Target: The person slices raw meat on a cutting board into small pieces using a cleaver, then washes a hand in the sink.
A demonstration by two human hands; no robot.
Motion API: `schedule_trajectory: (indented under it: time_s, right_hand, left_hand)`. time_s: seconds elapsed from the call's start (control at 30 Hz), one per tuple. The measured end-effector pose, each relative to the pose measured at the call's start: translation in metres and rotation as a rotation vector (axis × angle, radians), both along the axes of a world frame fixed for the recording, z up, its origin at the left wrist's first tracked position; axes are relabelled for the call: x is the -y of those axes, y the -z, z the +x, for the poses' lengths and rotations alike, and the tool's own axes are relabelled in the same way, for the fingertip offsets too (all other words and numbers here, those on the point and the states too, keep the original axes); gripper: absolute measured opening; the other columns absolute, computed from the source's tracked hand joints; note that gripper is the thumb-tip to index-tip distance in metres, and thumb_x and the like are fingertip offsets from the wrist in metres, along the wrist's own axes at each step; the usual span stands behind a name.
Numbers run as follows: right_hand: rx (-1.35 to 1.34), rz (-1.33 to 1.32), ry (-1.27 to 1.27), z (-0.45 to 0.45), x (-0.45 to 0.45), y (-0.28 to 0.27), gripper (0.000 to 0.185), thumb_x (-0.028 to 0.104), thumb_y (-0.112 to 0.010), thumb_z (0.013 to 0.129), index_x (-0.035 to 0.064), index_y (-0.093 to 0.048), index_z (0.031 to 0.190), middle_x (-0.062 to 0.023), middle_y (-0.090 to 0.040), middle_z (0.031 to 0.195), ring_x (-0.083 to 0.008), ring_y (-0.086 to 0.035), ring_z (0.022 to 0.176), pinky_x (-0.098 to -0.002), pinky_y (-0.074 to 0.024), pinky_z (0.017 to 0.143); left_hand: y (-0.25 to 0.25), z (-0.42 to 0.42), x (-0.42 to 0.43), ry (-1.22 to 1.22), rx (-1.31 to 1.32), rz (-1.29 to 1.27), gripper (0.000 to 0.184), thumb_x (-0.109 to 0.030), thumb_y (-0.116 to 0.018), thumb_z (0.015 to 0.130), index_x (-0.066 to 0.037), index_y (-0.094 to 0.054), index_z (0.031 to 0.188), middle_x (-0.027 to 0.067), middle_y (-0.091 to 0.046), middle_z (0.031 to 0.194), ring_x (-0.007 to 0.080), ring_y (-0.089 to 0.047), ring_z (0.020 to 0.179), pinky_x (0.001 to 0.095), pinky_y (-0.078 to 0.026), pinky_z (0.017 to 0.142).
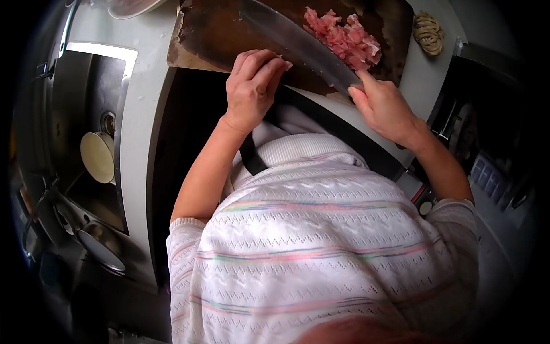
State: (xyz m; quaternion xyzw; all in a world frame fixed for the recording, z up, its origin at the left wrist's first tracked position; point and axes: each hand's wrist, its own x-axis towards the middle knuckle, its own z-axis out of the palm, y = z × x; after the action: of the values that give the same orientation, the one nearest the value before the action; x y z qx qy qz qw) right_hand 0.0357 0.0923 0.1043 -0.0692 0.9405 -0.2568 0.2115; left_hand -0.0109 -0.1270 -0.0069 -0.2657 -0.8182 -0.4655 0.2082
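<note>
A dark brown cutting board lies on the counter in front of me. My right hand is wrapped round the handle of a large kitchen knife, whose long blade slants up and left over the board. Beyond the blade, on the board's right half, is a pile of sliced raw pink meat. My left hand is closed at the board's near edge, fingertips pinched on a small pale pink bit of meat. That bit is mostly hidden by the fingers. The knife blade is apart from my left hand.
A bundle of beige coiled strands sits right of the board. On the left, a sink holds a cream bowl near the drain. A metal pan or lid stands below it. A pale bowl shows at the top edge.
</note>
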Motion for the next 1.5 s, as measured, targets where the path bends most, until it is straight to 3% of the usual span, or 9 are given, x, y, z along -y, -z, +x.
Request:
schedule_trajectory:
  time_s: [0.13,0.23,0.33,0.43,0.53,0.93,1.17,1.4,1.5]
  right_hand:
    - [-0.023,-0.045,-0.028,0.005,0.006,-0.006,0.016,0.013,-0.053,0.089,-0.0007,-0.045,0.085,-0.0188,-0.056,0.062,-0.0389,-0.058,0.061,-0.0464,-0.0439,0.056]
    - [0.015,-0.030,-0.064,0.006,0.005,0.002,0.017,0.011,-0.054,0.089,-0.0040,-0.047,0.096,-0.0218,-0.056,0.066,-0.0400,-0.058,0.063,-0.0433,-0.0429,0.055]
    - [0.001,0.004,-0.083,0.005,0.006,0.002,0.016,0.011,-0.054,0.089,-0.0028,-0.047,0.094,-0.0215,-0.057,0.067,-0.0399,-0.058,0.064,-0.0448,-0.0434,0.056]
    - [-0.008,0.057,-0.106,-0.002,0.010,-0.005,0.014,0.011,-0.052,0.089,-0.0008,-0.045,0.083,-0.0195,-0.057,0.061,-0.0387,-0.059,0.062,-0.0467,-0.0449,0.058]
    - [0.029,0.064,-0.125,-0.013,0.017,0.005,0.015,0.011,-0.053,0.089,-0.0015,-0.047,0.093,-0.0208,-0.057,0.065,-0.0397,-0.058,0.064,-0.0470,-0.0436,0.057]
    - [-0.017,-0.053,-0.053,-0.001,-0.003,0.005,0.016,0.011,-0.054,0.089,-0.0030,-0.045,0.085,-0.0221,-0.056,0.065,-0.0398,-0.057,0.063,-0.0439,-0.0424,0.056]
    - [0.029,0.011,-0.144,-0.005,-0.001,0.004,0.016,0.012,-0.054,0.090,-0.0018,-0.045,0.089,-0.0207,-0.057,0.065,-0.0403,-0.057,0.064,-0.0452,-0.0426,0.056]
    - [-0.044,-0.070,-0.144,-0.031,0.029,0.018,0.015,0.011,-0.052,0.088,-0.0026,-0.048,0.083,-0.0213,-0.059,0.065,-0.0404,-0.060,0.066,-0.0473,-0.0456,0.060]
    - [-0.003,-0.052,-0.124,-0.021,0.012,0.014,0.015,0.011,-0.054,0.089,-0.0023,-0.047,0.086,-0.0210,-0.057,0.065,-0.0384,-0.058,0.064,-0.0437,-0.0423,0.056]
  left_hand:
    - [-0.001,0.002,0.007,-0.033,-0.017,-0.020,0.021,0.004,-0.072,0.067,-0.006,-0.068,0.085,0.0055,-0.063,0.088,0.0242,-0.060,0.081,0.0319,-0.050,0.070]
    - [0.004,0.001,0.004,-0.010,-0.008,-0.038,0.021,0.004,-0.072,0.067,-0.006,-0.068,0.085,0.0059,-0.062,0.087,0.0246,-0.060,0.081,0.0320,-0.050,0.070]
    - [0.007,0.000,0.003,-0.016,-0.029,-0.055,0.022,0.004,-0.072,0.066,-0.006,-0.068,0.085,0.0061,-0.062,0.087,0.0251,-0.060,0.081,0.0318,-0.050,0.070]
    - [0.008,-0.002,0.003,-0.016,-0.027,-0.055,0.023,0.005,-0.072,0.065,-0.006,-0.068,0.085,0.0062,-0.062,0.087,0.0254,-0.060,0.081,0.0320,-0.050,0.070]
    - [0.006,-0.004,0.001,-0.012,-0.050,-0.047,0.024,0.006,-0.071,0.061,-0.005,-0.067,0.082,0.0068,-0.060,0.086,0.0255,-0.059,0.080,0.0320,-0.050,0.067]
    - [-0.001,0.002,0.008,-0.072,-0.004,-0.065,0.023,0.004,-0.072,0.068,-0.008,-0.069,0.087,0.0050,-0.063,0.087,0.0233,-0.060,0.081,0.0308,-0.050,0.070]
    - [0.007,0.001,0.004,-0.073,-0.028,-0.088,0.022,0.004,-0.072,0.067,-0.007,-0.068,0.085,0.0058,-0.063,0.086,0.0240,-0.060,0.080,0.0310,-0.050,0.069]
    - [0.005,-0.002,0.001,-0.075,-0.048,-0.075,0.020,0.004,-0.072,0.065,-0.006,-0.067,0.082,0.0056,-0.062,0.084,0.0240,-0.059,0.079,0.0315,-0.050,0.067]
    - [0.002,-0.002,0.003,-0.059,-0.041,-0.085,0.021,0.004,-0.072,0.066,-0.006,-0.068,0.083,0.0055,-0.062,0.085,0.0242,-0.060,0.080,0.0314,-0.050,0.068]
